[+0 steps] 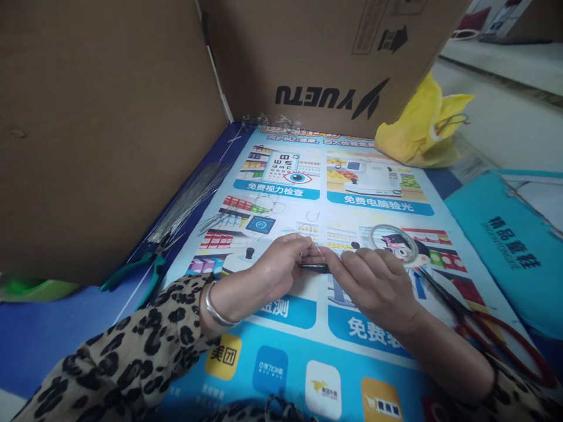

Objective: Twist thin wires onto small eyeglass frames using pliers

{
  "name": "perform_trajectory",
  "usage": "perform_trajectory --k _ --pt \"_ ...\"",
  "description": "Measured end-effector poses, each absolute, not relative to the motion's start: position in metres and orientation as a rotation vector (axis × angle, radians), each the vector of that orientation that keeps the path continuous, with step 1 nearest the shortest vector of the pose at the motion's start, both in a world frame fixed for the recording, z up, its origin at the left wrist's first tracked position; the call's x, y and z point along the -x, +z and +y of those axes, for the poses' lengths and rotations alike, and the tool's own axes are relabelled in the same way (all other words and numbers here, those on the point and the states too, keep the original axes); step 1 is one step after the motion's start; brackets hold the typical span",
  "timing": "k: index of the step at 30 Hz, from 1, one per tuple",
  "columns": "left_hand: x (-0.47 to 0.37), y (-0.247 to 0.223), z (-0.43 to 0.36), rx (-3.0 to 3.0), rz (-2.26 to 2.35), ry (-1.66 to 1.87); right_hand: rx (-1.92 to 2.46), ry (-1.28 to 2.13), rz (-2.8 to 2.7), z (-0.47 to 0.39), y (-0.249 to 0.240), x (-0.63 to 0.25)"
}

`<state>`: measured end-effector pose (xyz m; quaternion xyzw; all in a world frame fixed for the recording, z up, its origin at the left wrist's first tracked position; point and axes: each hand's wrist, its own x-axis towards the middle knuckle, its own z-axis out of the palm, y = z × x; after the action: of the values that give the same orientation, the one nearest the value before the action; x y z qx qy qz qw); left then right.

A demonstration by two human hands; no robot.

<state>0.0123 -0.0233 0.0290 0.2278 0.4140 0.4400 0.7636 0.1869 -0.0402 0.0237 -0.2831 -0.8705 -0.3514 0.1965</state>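
Both hands meet over the printed poster sheet [323, 316]. My left hand [275, 266], with a silver bangle at the wrist, pinches a thin bent wire [319, 251] between thumb and fingers. My right hand [378, 287] is closed around a slim dark rod-like tool [314, 268], whose end points toward the left fingers; the rest is hidden in the palm. Just beyond the hands lie a small U-shaped wire [312, 218] and some thin wire loops [276, 206]. A roll of clear tape [373, 236] lies past the right knuckles.
Red-handled scissors [512, 346] lie beside the right forearm. Teal-handled pliers [153, 275] and a bundle of straight wires [189, 199] lie at left. Tangled wire pieces [281, 123] sit before the cardboard wall [316, 53]. A yellow bag [409, 132] and teal box [488, 264] stand right.
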Motion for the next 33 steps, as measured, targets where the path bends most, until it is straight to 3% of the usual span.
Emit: perform_trajectory --k 33 --pt "-0.0141 0.0286 -0.0264 -0.495 0.868 0.948 0.81 -0.961 -2.467 -0.0415 0.0207 -0.1868"
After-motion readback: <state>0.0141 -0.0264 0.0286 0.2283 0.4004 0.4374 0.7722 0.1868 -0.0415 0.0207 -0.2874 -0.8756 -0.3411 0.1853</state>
